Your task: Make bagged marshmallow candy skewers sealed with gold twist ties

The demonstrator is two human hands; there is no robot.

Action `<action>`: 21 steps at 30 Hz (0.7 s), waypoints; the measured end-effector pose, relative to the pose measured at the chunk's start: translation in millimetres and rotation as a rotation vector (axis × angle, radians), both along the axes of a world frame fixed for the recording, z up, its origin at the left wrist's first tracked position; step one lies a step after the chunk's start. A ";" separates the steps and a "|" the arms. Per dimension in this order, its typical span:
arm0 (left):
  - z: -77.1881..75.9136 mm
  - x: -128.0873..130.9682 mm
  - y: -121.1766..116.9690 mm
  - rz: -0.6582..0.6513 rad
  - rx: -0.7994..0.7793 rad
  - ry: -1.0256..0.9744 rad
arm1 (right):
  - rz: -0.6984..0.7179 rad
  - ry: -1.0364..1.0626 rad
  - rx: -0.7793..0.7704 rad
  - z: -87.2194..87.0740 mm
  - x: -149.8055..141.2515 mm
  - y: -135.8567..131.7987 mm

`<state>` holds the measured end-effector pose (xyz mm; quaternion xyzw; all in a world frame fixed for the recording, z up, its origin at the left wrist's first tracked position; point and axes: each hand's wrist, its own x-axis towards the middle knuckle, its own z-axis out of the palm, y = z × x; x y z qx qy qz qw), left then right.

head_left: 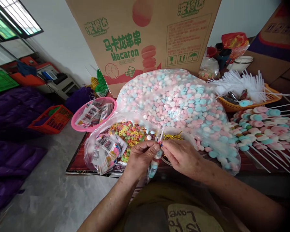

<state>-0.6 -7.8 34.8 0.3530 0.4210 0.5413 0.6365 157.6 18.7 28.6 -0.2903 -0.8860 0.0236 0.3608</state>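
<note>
My left hand (138, 162) is closed in a pinch around the neck of a candy skewer (153, 168) in a clear wrapper, its blue and white pieces hanging downward. The skewer's white stick (161, 132) points up between my hands. My right hand (183, 157) is closed too, thumb and fingertips pinching the gathered wrapper by the stick; any tie there is too small to make out. Just behind my right fingers are gold twist ties (173, 137) in a bowl. Colourful ring-shaped candies (130, 132) and printed wrappers (107, 149) lie to the left of my hands.
A large plastic bag of pastel candies (174, 96) fills the middle, before a macaron carton (125, 45). At left stands a pink basket (74, 124) of packets. Finished candy skewers (261, 129) are piled at right, below an orange basket (272, 96) with white sticks.
</note>
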 end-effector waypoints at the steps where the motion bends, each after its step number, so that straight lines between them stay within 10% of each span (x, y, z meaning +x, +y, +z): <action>1: 1.0 -3.4 0.7 -0.045 0.046 0.063 | -0.007 -0.031 0.026 1.8 -0.2 0.6; 5: -1.1 -8.7 8.9 -0.104 0.068 0.068 | -0.030 -0.062 0.152 0.0 -6.2 -0.8; 9: -5.7 -4.0 10.1 0.083 -0.052 -0.039 | -0.024 -0.040 0.271 -6.2 -10.3 2.0; 14: 13.9 -13.8 -10.5 0.418 0.264 0.320 | -0.160 0.036 0.388 14.2 -10.9 12.7; 18: 36.1 -42.4 -18.9 -0.042 -0.069 0.057 | -0.050 0.041 0.401 19.5 -33.7 -3.5; 21: 42.4 -73.4 -19.9 -0.092 0.017 -0.235 | 0.188 0.080 -0.064 1.7 -57.4 -18.6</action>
